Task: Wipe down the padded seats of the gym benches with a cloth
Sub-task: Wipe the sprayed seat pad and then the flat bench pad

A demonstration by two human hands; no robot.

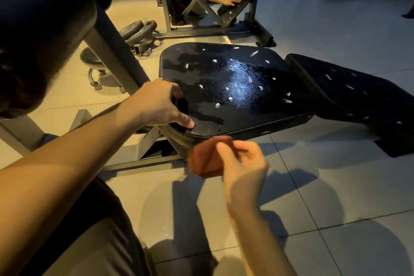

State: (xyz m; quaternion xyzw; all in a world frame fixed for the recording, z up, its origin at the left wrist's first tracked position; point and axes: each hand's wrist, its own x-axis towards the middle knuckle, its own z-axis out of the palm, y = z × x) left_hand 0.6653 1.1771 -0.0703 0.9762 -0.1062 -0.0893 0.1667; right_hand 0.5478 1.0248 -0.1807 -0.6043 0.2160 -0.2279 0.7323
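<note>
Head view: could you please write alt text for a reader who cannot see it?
A person's left hand holds the corner of a black padded seat dotted with white spots, while the right hand holds a blurred orange cloth just below its near edge.

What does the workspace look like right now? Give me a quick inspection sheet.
Surface: seat is black and glossy, dotted with white flecks; apparently not yet wiped.
Job's things: cloth is orange-brown and blurred, off the seat, below its near edge; back pad is also flecked.
Clutter: stool and weights on the floor, left of the bench.
Grippers: left hand grips the seat's near-left edge, thumb on top; right hand pinches the cloth.
Cables: nothing seen.
Surroundings: tiled floor; dim light; another person's hand on a pad of a far machine.
</note>
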